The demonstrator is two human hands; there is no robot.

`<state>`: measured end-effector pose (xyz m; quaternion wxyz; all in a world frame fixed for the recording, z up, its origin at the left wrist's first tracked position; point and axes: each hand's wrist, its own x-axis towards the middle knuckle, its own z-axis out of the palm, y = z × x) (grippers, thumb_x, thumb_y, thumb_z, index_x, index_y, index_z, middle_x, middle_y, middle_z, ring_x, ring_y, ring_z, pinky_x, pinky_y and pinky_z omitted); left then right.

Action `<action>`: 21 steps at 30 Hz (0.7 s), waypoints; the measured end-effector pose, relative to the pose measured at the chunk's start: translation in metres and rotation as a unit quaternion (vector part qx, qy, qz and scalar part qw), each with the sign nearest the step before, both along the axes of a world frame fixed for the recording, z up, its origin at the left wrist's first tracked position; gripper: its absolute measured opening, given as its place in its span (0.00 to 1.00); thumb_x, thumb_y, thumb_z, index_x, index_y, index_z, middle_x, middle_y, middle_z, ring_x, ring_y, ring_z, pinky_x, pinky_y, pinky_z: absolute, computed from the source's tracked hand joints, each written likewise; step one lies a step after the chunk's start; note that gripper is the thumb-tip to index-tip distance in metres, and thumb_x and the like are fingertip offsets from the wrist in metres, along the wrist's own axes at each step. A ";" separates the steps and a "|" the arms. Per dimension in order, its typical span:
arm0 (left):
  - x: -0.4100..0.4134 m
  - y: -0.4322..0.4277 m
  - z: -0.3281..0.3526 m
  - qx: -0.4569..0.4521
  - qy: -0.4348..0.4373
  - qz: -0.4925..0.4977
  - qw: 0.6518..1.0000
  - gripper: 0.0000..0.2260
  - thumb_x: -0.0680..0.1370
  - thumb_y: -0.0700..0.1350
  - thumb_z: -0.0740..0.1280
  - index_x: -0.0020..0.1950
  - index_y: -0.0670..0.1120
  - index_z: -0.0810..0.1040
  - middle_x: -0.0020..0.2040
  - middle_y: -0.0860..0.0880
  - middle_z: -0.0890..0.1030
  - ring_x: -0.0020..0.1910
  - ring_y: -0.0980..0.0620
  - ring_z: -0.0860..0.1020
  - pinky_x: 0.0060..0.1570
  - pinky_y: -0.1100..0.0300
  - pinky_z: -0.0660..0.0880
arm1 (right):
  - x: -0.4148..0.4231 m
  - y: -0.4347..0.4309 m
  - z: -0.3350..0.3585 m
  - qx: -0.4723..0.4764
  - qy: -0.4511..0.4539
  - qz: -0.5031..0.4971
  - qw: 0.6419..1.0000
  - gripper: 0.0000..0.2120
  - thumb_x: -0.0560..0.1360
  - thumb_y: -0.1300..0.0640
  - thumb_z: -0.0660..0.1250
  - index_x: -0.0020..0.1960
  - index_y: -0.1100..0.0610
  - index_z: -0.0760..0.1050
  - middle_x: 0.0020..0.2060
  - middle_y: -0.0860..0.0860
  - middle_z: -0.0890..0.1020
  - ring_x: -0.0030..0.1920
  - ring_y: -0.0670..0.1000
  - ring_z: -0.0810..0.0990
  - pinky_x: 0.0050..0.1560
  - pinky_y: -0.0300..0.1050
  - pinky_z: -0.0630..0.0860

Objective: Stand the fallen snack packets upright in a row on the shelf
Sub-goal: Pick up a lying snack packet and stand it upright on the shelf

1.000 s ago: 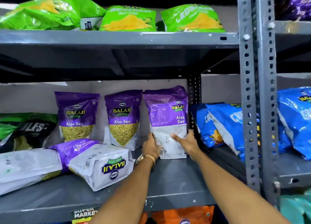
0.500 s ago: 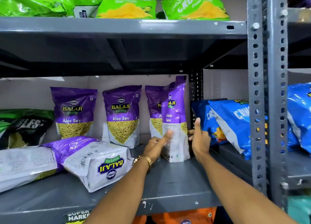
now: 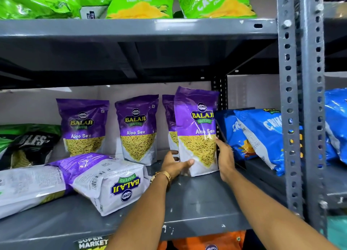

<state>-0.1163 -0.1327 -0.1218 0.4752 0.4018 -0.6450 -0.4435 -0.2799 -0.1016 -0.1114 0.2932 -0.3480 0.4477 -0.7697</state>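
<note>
A purple Aloo Sev packet [image 3: 196, 129] stands upright on the grey shelf [image 3: 197, 199], front facing me. My left hand [image 3: 173, 164] grips its lower left corner, and my right hand [image 3: 224, 156] presses flat against its right edge. Another upright packet [image 3: 170, 122] is partly hidden behind it. Two more upright packets [image 3: 83, 127] [image 3: 138, 128] stand in a row at the back. In front of them, one purple packet [image 3: 105, 180] lies fallen on its side. A second fallen packet [image 3: 28, 186] lies at the far left.
A black and green bag [image 3: 24, 142] leans at the back left. Blue snack bags [image 3: 257, 137] sit on the neighbouring shelf past the perforated grey upright [image 3: 300, 118]. Green bags [image 3: 139, 6] fill the shelf above. Orange bags [image 3: 206, 242] show below.
The held packet has been turned from its back, through edge-on, to front-facing. Both hands shifted with it, and it stands a little further right, in front of another packet.
</note>
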 end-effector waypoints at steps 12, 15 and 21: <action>-0.001 0.010 0.006 -0.066 -0.126 0.069 0.987 0.14 0.72 0.58 0.70 0.40 0.52 0.69 0.47 0.40 0.82 0.52 0.40 0.81 0.53 0.54 0.75 | 0.004 0.005 -0.009 0.068 0.201 -0.020 0.977 0.19 0.70 0.50 0.74 0.55 0.60 0.79 0.52 0.58 0.85 0.55 0.58 0.82 0.60 0.52 0.77; 0.001 0.000 0.002 -0.044 -0.123 0.086 0.988 0.14 0.68 0.55 0.74 0.40 0.51 0.71 0.52 0.37 0.83 0.55 0.36 0.81 0.57 0.45 0.78 | 0.004 0.018 -0.010 0.076 0.226 -0.047 0.970 0.25 0.64 0.41 0.74 0.51 0.60 0.82 0.48 0.59 0.86 0.52 0.59 0.84 0.56 0.55 0.79; 0.002 0.049 0.010 -0.087 -0.170 0.099 0.977 0.18 0.71 0.51 0.73 0.53 0.45 0.71 0.57 0.38 0.81 0.56 0.38 0.80 0.56 0.53 0.76 | 0.002 0.059 -0.017 0.067 0.245 -0.060 0.965 0.37 0.56 0.28 0.68 0.50 0.58 0.81 0.48 0.59 0.86 0.53 0.60 0.83 0.57 0.58 0.78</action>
